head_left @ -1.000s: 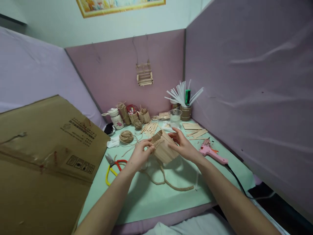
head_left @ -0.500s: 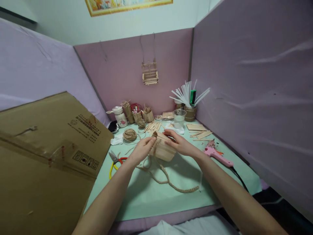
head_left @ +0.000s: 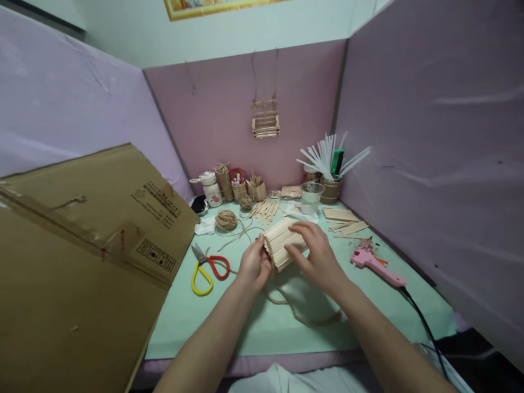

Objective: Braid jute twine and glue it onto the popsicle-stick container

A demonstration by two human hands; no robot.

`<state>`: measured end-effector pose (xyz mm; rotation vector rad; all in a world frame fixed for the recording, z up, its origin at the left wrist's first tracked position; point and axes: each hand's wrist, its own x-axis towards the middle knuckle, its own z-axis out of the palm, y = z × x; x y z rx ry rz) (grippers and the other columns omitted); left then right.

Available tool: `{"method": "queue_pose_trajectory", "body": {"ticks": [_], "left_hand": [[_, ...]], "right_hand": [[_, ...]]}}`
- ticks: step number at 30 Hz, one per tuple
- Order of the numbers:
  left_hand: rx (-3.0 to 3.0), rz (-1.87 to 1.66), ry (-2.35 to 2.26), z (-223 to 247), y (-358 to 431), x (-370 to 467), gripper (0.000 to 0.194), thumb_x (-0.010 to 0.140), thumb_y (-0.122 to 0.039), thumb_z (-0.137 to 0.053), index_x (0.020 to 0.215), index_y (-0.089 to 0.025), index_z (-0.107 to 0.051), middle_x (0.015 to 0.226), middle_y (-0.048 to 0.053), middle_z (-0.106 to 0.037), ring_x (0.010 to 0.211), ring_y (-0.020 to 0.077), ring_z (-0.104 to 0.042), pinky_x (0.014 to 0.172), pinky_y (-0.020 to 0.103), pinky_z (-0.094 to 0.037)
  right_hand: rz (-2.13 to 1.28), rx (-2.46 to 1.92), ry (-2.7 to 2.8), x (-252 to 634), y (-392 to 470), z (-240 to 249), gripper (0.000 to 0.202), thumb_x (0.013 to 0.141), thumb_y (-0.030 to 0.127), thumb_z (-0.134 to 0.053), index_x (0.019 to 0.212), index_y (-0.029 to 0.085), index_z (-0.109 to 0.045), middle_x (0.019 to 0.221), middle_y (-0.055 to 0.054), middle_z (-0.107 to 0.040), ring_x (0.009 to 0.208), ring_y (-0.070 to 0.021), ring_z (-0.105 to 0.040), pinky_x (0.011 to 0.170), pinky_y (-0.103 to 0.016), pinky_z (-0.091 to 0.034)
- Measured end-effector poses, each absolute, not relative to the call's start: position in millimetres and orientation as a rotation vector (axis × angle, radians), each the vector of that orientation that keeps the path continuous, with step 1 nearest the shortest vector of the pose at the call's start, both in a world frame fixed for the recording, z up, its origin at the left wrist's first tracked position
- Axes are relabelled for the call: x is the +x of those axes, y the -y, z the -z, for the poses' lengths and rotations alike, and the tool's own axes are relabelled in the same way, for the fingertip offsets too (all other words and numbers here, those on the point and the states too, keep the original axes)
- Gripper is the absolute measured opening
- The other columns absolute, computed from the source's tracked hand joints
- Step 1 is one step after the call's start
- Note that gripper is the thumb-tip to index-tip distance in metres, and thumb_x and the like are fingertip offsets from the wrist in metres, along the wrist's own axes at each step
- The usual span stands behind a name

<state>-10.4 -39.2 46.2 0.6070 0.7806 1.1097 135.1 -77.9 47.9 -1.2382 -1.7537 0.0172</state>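
Above the middle of the table is a round holder made of wooden craft sticks, tilted on its side. My left hand grips its near left end, thumb on the rim. On its right side rests my right hand, thumb and fingers curved over the sticks. A braided jute cord lies on the table below; whether it joins the holder is hidden by my hands. Scissors with red and yellow handles lie left of my left hand. To the right is a pink glue gun with a black cable.
A twine ball, loose craft sticks and a clear plastic cup stand behind. Glue sticks fill a brown pot. A large cardboard sheet leans at the left. A small stick basket hangs on the back panel.
The holder has been turned, so its plain stick side faces up and the cord around it no longer shows. My left hand has moved lower on it. The view has shifted slightly.
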Motion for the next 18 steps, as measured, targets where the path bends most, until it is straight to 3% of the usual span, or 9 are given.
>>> {"method": "queue_pose_trajectory", "body": {"ticks": [4, 8, 13, 18], "left_hand": [[0.564, -1.149, -0.687, -33, 53, -5, 0.026, 0.089, -0.033, -0.048, 0.102, -0.013, -0.058, 0.097, 0.01, -0.069, 0.091, 0.0191, -0.066, 0.084, 0.031, -0.052], [0.561, -1.158, -0.599, -28, 57, -6, 0.03, 0.087, -0.035, -0.053, 0.106, -0.013, -0.058, 0.105, 0.011, -0.068, 0.097, 0.0213, -0.064, 0.088, 0.034, -0.05], [0.574, -1.252, -0.525, -29, 59, -5, 0.029, 0.086, -0.034, -0.055, 0.108, -0.016, -0.059, 0.109, 0.01, -0.067, 0.102, 0.0191, -0.062, 0.092, 0.032, -0.047], [0.618, -1.262, -0.539, -25, 60, -4, 0.03, 0.081, -0.035, -0.062, 0.102, -0.014, -0.062, 0.099, 0.009, -0.069, 0.095, 0.0191, -0.064, 0.088, 0.032, -0.048]], "right_hand": [[0.022, -1.343, 1.778, 116, 110, -32, 0.017, 0.08, 0.035, -0.06, 0.088, 0.022, -0.052, 0.093, -0.007, -0.055, 0.092, -0.0252, -0.052, 0.08, -0.04, -0.04], [0.117, -1.406, 1.775, 98, 114, -13, 0.021, 0.081, 0.037, -0.059, 0.074, 0.021, -0.047, 0.077, -0.004, -0.051, 0.076, -0.0211, -0.049, 0.067, -0.033, -0.037], [0.151, -1.425, 1.73, 92, 108, -2, 0.021, 0.083, 0.037, -0.058, 0.074, 0.02, -0.048, 0.077, -0.004, -0.053, 0.075, -0.0199, -0.048, 0.067, -0.032, -0.037], [0.02, -1.379, 1.688, 94, 105, 0, 0.012, 0.085, 0.025, -0.053, 0.075, 0.02, -0.05, 0.078, -0.004, -0.055, 0.077, -0.0188, -0.05, 0.069, -0.031, -0.038]]}}
